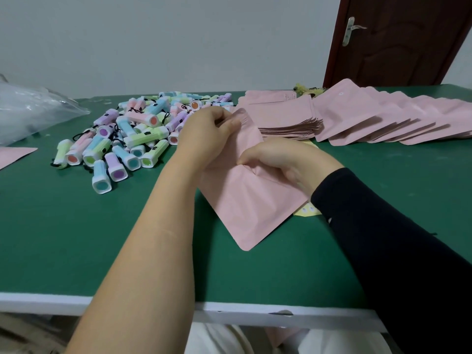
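A pink flat pouch (245,200) lies slanted over the middle of the green table (76,226), one corner pointing toward me. My left hand (207,134) pinches the pouch's far top edge. My right hand (278,159), in a black sleeve, grips the pouch's right side near the top, creasing it. What the pouch holds is hidden. A pile of several small pastel toy flashlights (127,139) with black cords lies to the left of my hands.
A stack of flat pink pouches (286,116) and a fanned row of fuller pink pouches (396,118) lie at the back right. A clear plastic bag (30,108) sits far left, another pink pouch (12,155) at the left edge. A yellow card (306,210) peeks out under the held pouch.
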`<move>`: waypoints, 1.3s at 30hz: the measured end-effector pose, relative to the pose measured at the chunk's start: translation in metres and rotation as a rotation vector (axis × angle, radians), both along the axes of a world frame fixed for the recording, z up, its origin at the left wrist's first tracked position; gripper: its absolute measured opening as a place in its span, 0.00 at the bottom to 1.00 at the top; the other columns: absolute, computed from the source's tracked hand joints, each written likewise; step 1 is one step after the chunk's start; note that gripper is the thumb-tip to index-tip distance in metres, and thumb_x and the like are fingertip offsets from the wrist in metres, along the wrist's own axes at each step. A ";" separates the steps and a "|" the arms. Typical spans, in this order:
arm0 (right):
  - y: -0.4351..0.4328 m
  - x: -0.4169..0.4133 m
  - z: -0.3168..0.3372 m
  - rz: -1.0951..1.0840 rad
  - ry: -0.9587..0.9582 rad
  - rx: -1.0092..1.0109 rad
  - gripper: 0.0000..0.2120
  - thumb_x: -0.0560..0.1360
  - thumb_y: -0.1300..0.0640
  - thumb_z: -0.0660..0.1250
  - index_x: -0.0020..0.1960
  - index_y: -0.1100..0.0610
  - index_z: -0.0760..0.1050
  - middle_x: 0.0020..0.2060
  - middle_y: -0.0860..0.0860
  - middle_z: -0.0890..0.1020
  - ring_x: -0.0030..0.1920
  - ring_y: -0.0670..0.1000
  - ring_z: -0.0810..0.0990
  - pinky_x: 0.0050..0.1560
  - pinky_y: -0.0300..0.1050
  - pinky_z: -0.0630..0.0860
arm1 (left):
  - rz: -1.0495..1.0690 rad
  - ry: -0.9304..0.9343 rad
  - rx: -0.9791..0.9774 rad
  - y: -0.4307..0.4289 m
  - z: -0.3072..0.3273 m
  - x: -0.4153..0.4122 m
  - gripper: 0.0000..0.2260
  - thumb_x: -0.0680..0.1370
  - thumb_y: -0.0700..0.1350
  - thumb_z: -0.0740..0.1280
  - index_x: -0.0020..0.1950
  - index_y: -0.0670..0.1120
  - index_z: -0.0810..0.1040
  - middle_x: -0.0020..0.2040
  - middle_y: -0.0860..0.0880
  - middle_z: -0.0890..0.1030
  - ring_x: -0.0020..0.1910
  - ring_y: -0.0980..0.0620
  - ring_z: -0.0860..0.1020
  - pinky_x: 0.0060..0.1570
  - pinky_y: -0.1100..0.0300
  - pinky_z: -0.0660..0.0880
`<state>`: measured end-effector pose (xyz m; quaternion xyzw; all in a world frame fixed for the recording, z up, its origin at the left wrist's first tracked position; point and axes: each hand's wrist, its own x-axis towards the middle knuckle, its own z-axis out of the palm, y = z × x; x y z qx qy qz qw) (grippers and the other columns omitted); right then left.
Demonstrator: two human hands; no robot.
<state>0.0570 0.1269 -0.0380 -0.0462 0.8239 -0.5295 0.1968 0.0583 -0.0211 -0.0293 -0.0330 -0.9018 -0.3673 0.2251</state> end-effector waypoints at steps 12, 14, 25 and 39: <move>-0.002 0.000 -0.001 -0.012 0.186 -0.026 0.03 0.70 0.59 0.70 0.44 0.56 0.81 0.44 0.58 0.85 0.44 0.56 0.83 0.48 0.47 0.77 | -0.048 0.017 0.050 0.005 -0.005 -0.003 0.05 0.81 0.47 0.65 0.46 0.49 0.77 0.37 0.60 0.75 0.37 0.62 0.71 0.34 0.76 0.65; 0.000 -0.004 0.001 -0.130 0.290 -0.176 0.05 0.75 0.60 0.67 0.43 0.61 0.80 0.38 0.57 0.79 0.37 0.52 0.75 0.37 0.42 0.71 | -0.050 0.012 0.051 0.007 -0.007 -0.003 0.04 0.81 0.47 0.66 0.47 0.49 0.77 0.38 0.60 0.75 0.39 0.60 0.72 0.34 0.77 0.65; -0.005 -0.012 0.004 -0.349 0.589 -0.126 0.05 0.79 0.59 0.63 0.46 0.55 0.77 0.42 0.50 0.79 0.45 0.49 0.76 0.45 0.40 0.70 | -0.034 -0.040 0.064 0.008 -0.008 -0.006 0.15 0.80 0.53 0.65 0.34 0.53 0.70 0.28 0.58 0.73 0.28 0.65 0.70 0.32 0.65 0.63; 0.000 -0.010 -0.001 -0.243 0.514 -0.345 0.05 0.78 0.59 0.67 0.46 0.57 0.81 0.40 0.49 0.82 0.42 0.45 0.79 0.45 0.35 0.75 | -0.106 -0.023 -0.024 0.007 -0.001 0.001 0.07 0.80 0.51 0.65 0.42 0.53 0.75 0.37 0.60 0.76 0.37 0.65 0.72 0.34 0.74 0.65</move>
